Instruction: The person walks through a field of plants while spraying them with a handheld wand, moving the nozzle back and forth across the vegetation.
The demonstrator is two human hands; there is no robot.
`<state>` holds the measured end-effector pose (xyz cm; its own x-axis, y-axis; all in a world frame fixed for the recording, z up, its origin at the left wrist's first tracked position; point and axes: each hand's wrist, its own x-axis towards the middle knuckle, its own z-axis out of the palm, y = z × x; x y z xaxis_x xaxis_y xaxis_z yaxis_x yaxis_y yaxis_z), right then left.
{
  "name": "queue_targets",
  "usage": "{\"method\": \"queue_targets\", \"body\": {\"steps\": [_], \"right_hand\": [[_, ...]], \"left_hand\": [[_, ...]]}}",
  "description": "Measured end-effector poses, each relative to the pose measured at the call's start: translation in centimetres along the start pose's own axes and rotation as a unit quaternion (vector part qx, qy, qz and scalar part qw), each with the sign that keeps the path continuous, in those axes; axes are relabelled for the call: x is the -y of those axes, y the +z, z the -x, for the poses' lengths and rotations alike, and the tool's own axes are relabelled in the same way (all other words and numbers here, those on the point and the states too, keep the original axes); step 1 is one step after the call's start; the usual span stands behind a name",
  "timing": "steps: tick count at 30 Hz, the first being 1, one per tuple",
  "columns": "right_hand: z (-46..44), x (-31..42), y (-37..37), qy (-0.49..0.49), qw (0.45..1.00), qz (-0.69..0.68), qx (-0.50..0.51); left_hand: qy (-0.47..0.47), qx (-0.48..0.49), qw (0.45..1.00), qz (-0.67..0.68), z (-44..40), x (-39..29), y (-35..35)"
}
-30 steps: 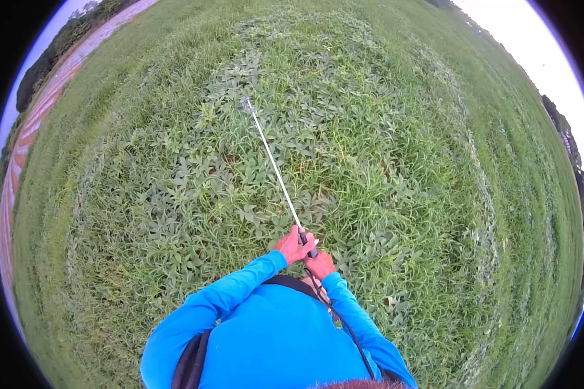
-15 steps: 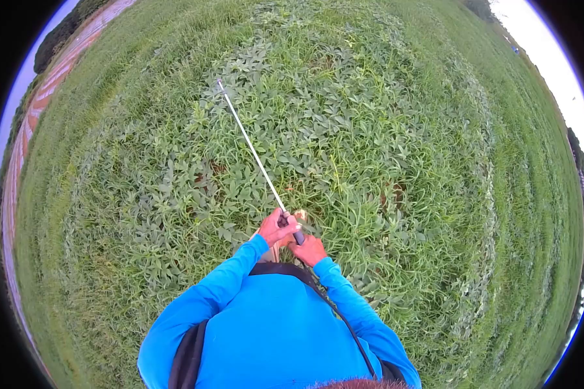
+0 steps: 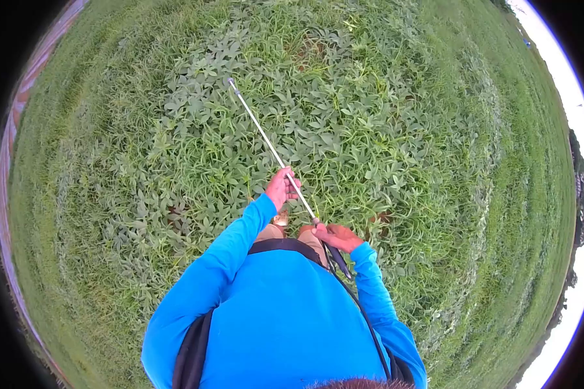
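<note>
A spray wand [image 3: 263, 135], a thin pale metal tube with a small nozzle at its far tip, slants up and left above the plants. My left hand [image 3: 281, 188] has its fingers curled round the middle of the tube. Lower down and to the right, my right hand [image 3: 339, 238] grips the wand where the tube meets its dark handle [image 3: 341, 262]. The handle's end sticks out below that hand. A thin black hose [image 3: 363, 311] runs down the right side of my blue shirt [image 3: 285, 311].
Dense leafy plants [image 3: 318, 129] mixed with grass surround me on all sides. Small patches of reddish soil [image 3: 381, 220] show between them. Dark straps [image 3: 191, 350] lie over my shoulders. A reddish dirt strip [image 3: 21, 97] borders the field at far left.
My left hand has slid forward from the handle onto the tube. My right hand has shifted right and now holds the handle's front end; the wand has moved slightly right.
</note>
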<state>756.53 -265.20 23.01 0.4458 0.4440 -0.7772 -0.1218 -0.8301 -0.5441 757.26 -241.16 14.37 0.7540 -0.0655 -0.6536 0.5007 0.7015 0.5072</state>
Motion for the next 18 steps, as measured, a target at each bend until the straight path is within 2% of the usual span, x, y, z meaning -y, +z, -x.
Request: {"method": "queue_targets", "body": {"steps": [2,4,6,7,8,10,12,15,16,17,18], "right_hand": [[0.3,3.8,-5.9,-0.028,0.999,-0.031,-0.006],[-1.6,5.6,-10.2,-0.047,0.997,-0.064,-0.006],[-5.2,5.7,-13.3,-0.058,0.974,-0.217,0.023],[-8.7,3.4,-13.9,-0.059,0.952,-0.295,0.046],[-10.9,3.0,-15.7,-0.060,0.951,-0.300,0.046],[-15.2,2.5,-19.8,0.063,0.920,-0.371,0.105],[-20.7,-0.4,-22.0,0.033,0.935,-0.352,0.008],[-29.5,-3.3,-29.2,0.002,0.921,-0.390,-0.010],[-33.1,-4.2,-31.5,0.040,0.925,-0.373,-0.065],[-33.9,-6.8,-31.0,0.105,0.923,-0.354,-0.106],[-34.7,-9.4,-31.2,0.114,0.926,-0.348,-0.095]], "left_hand": [[-0.031,0.075,0.996,0.026,-0.9,-1.4,3.4],[-0.084,0.144,0.985,-0.041,-1.8,-3.2,7.0],[-0.035,0.202,0.949,-0.241,-3.9,-5.6,9.9],[-0.043,0.212,0.917,-0.335,-5.5,-7.1,10.7],[-0.046,0.211,0.916,-0.339,-7.4,-9.1,11.2],[0.068,0.277,0.869,-0.404,-11.7,-13.2,11.8],[0.038,0.155,0.911,-0.380,-18.0,-17.0,10.0],[0.034,-0.020,0.928,-0.370,-27.3,-22.1,4.2],[0.031,-0.068,0.922,-0.379,-30.5,-23.1,0.7],[0.065,-0.105,0.911,-0.394,-31.5,-23.7,-2.8],[0.070,-0.163,0.910,-0.374,-31.0,-24.4,-5.1]]}}
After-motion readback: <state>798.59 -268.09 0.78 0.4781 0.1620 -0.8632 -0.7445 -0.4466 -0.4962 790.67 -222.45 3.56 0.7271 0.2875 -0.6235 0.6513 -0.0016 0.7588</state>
